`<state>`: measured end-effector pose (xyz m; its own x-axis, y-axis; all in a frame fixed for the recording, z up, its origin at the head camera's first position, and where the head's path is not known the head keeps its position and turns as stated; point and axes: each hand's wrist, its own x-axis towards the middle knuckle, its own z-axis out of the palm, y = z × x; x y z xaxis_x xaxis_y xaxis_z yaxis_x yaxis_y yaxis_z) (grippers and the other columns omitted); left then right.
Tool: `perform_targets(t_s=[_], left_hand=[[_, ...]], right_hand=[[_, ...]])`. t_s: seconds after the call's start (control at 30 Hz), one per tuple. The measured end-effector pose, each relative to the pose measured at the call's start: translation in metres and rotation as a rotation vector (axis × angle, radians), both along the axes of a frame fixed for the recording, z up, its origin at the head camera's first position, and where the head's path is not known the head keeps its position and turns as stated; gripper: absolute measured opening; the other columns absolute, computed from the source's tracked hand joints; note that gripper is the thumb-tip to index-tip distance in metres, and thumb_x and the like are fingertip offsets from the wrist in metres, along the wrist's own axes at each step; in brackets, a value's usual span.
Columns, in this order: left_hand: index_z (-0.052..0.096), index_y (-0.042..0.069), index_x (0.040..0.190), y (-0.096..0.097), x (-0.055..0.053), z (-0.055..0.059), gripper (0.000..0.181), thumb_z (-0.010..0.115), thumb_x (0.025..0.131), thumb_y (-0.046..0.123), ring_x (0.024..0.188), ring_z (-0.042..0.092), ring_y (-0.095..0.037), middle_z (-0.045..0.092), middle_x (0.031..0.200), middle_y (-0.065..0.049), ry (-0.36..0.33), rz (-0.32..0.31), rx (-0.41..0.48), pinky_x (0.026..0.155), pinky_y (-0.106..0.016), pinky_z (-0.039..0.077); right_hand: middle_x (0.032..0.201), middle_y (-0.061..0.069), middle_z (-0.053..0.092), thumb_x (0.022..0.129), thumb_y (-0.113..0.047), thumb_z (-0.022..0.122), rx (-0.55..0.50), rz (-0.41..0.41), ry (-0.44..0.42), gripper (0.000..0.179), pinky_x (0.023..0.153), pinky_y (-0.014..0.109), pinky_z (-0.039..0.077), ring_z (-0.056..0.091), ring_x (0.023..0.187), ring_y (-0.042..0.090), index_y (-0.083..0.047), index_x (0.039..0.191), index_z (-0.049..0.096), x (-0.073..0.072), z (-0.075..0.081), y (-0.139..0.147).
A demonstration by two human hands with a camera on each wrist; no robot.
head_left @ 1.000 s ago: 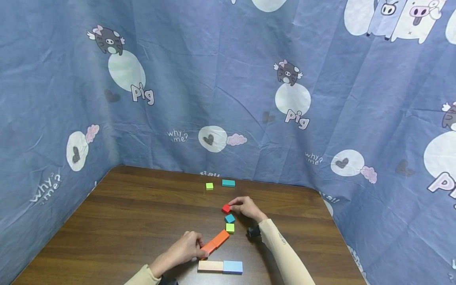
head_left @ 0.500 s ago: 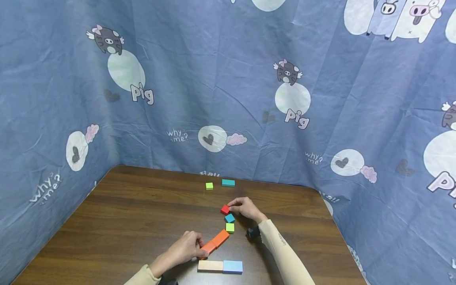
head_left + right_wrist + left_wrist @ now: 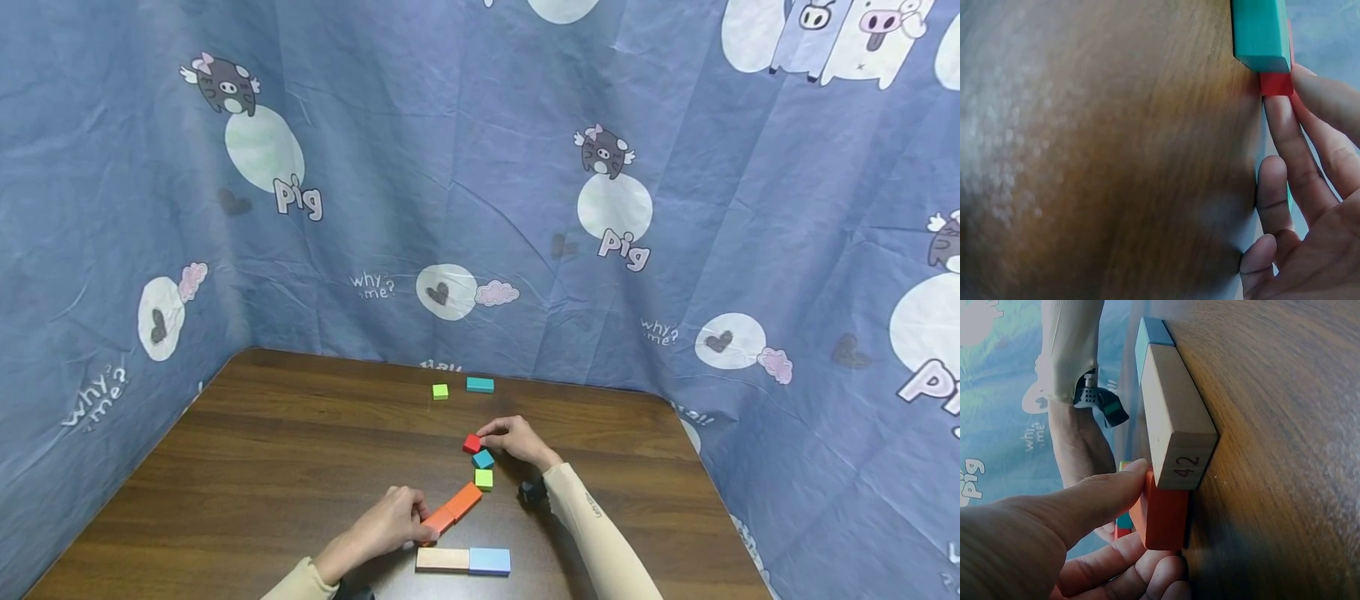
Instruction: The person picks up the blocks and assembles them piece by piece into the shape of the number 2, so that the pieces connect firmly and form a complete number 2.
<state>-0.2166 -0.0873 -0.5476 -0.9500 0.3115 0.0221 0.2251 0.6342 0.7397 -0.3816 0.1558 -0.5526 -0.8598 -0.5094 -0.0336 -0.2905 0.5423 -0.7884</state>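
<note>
Two orange blocks lie end to end in a slanting line; my left hand point(image 3: 388, 522) pinches the nearer orange block point(image 3: 439, 524) between thumb and fingers. Its partner, the farther orange block point(image 3: 464, 501), reaches up to a lime green block point(image 3: 483, 480). Beyond that sits a small teal block point(image 3: 483, 459), turned at an angle. My right hand point(image 3: 517, 440) holds a red block point(image 3: 471, 443) by thumb and fingertips, close behind the teal one. In the right wrist view the teal block hides part of the red block point(image 3: 1277, 84).
Nearest the person, a plain wooden block point(image 3: 442, 561) marked 42 lies end to end with a light blue block point(image 3: 490, 562). At the back of the brown table point(image 3: 225, 467) are another lime block point(image 3: 440, 392) and a long teal block point(image 3: 480, 385). A blue patterned curtain point(image 3: 465, 208) hangs behind.
The red block has shifted slightly left and toward the person, nearer the small teal block, along with my right fingers. My left hand stays in place on the orange block.
</note>
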Motion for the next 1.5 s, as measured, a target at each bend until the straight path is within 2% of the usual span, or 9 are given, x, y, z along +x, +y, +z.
perform_targets(t_s=[0.3, 0.77, 0.83, 1.03, 1.07, 1.13, 1.27, 1.37, 1.5], left_hand=[[0.062, 0.010, 0.068, 0.001, 0.001, -0.001, 0.024, 0.084, 0.067, 0.022, 0.051, 0.043, -0.003, 0.051, 0.058, 0.010, 0.023, -0.004, 0.002, 0.046, -0.020, 0.033], [0.062, 0.008, 0.070, 0.000, 0.000, 0.000, 0.024, 0.083, 0.068, 0.020, 0.051, 0.043, -0.004, 0.051, 0.058, 0.009, 0.004, -0.006, 0.015, 0.045, -0.020, 0.032], [0.062, 0.008, 0.070, 0.000, 0.000, 0.000, 0.024, 0.083, 0.068, 0.020, 0.051, 0.043, -0.004, 0.051, 0.058, 0.009, 0.004, -0.012, 0.025, 0.045, -0.020, 0.033], [0.062, 0.010, 0.069, 0.001, 0.000, 0.000, 0.024, 0.083, 0.068, 0.021, 0.052, 0.042, -0.004, 0.050, 0.058, 0.009, 0.003, -0.002, 0.009, 0.045, -0.020, 0.031], [0.062, 0.010, 0.069, 0.001, 0.000, 0.001, 0.024, 0.083, 0.068, 0.021, 0.052, 0.042, -0.005, 0.050, 0.058, 0.009, 0.003, 0.001, 0.005, 0.045, -0.020, 0.031], [0.062, 0.010, 0.069, 0.001, -0.001, 0.001, 0.023, 0.083, 0.068, 0.021, 0.052, 0.042, -0.005, 0.050, 0.058, 0.009, 0.000, 0.003, 0.004, 0.045, -0.020, 0.031], [0.062, 0.011, 0.069, 0.001, 0.000, 0.000, 0.023, 0.083, 0.068, 0.021, 0.052, 0.042, -0.005, 0.050, 0.059, 0.009, 0.004, 0.003, -0.003, 0.045, -0.020, 0.031], [0.062, 0.010, 0.070, 0.000, 0.000, 0.000, 0.023, 0.083, 0.068, 0.021, 0.051, 0.043, -0.004, 0.050, 0.058, 0.009, 0.002, -0.004, 0.002, 0.045, -0.020, 0.032], [0.062, 0.010, 0.069, -0.001, -0.001, 0.001, 0.024, 0.083, 0.068, 0.021, 0.051, 0.043, -0.004, 0.050, 0.057, 0.010, 0.011, -0.012, 0.005, 0.045, -0.020, 0.032]], right_hand=[[0.095, -0.002, 0.071, 0.088, -0.025, 0.070, 0.010, 0.001, -0.004, 0.012, 0.070, 0.027, 0.046, 0.056, 0.078, 0.007, -0.017, 0.096, 0.074, 0.002, 0.000, 0.001], [0.093, -0.001, 0.071, 0.089, -0.028, 0.068, 0.004, -0.036, 0.001, 0.015, 0.071, 0.026, 0.044, 0.055, 0.080, 0.008, -0.016, 0.095, 0.073, 0.006, 0.003, 0.002], [0.094, 0.001, 0.071, 0.091, -0.028, 0.065, -0.029, -0.049, 0.002, 0.018, 0.072, 0.027, 0.046, 0.059, 0.082, 0.011, -0.013, 0.098, 0.073, 0.010, 0.007, 0.002], [0.105, 0.007, 0.071, 0.094, -0.026, 0.063, -0.157, -0.136, 0.027, 0.027, 0.080, 0.033, 0.052, 0.066, 0.092, 0.017, -0.006, 0.110, 0.069, 0.014, 0.005, 0.003], [0.106, 0.006, 0.071, 0.093, -0.026, 0.064, -0.169, -0.154, 0.023, 0.027, 0.081, 0.031, 0.051, 0.065, 0.093, 0.013, -0.008, 0.111, 0.069, 0.012, 0.001, 0.004], [0.111, 0.008, 0.069, 0.091, -0.022, 0.066, -0.196, -0.160, 0.011, 0.027, 0.083, 0.030, 0.050, 0.065, 0.097, 0.015, -0.007, 0.113, 0.068, 0.016, 0.000, 0.005], [0.122, 0.018, 0.064, 0.088, -0.007, 0.065, -0.252, -0.119, -0.026, 0.034, 0.087, 0.031, 0.049, 0.062, 0.109, 0.029, -0.001, 0.121, 0.062, 0.028, 0.002, 0.006], [0.128, 0.024, 0.057, 0.085, 0.003, 0.062, -0.254, -0.056, -0.024, 0.042, 0.093, 0.043, 0.046, 0.055, 0.118, 0.038, 0.004, 0.126, 0.056, 0.042, 0.013, 0.006], [0.132, 0.027, 0.052, 0.084, 0.006, 0.061, -0.217, 0.022, -0.001, 0.046, 0.104, 0.059, 0.033, 0.046, 0.126, 0.043, 0.007, 0.129, 0.053, 0.061, 0.030, 0.003]])
